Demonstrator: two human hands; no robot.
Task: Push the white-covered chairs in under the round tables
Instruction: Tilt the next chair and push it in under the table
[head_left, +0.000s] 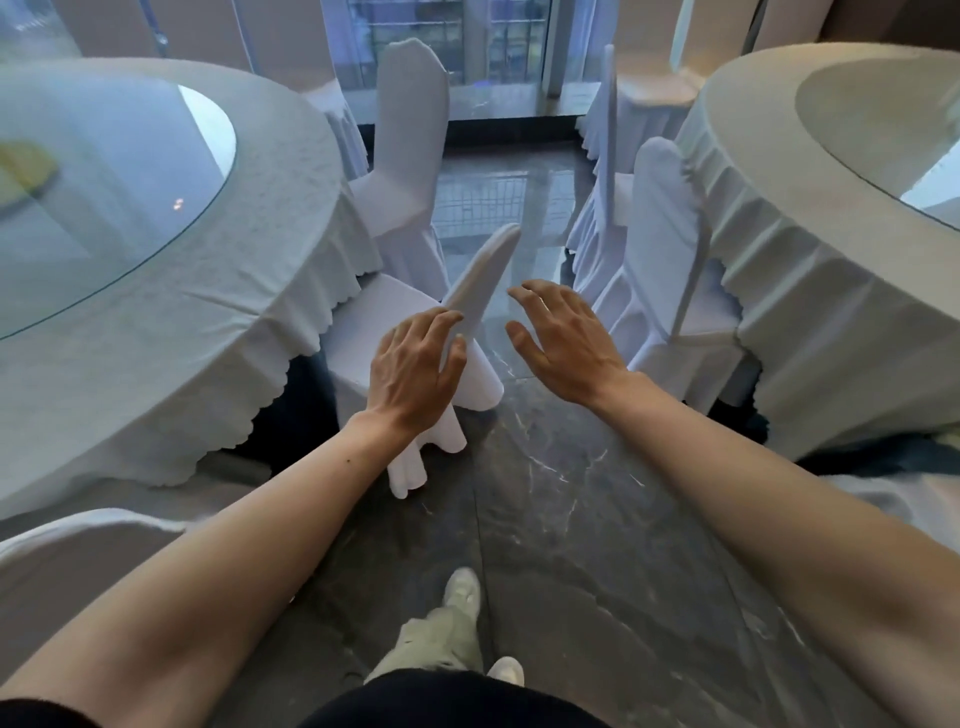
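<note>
A white-covered chair (483, 280) stands in the aisle beside the left round table (291, 218), its seat toward that table and its backrest seen edge-on. My left hand (415, 369) holds the near end of the backrest, fingers on one side and thumb on the other. My right hand (561, 338) hovers to the right of the backrest with fingers spread, touching nothing. A second round table (769, 218) stands at the right.
Another covered chair (410, 156) stands farther along the left table, and two more (660, 244) sit at the right table. A chair back (78, 540) shows at the lower left. Dark marble floor (571, 519) runs between the tables to a window.
</note>
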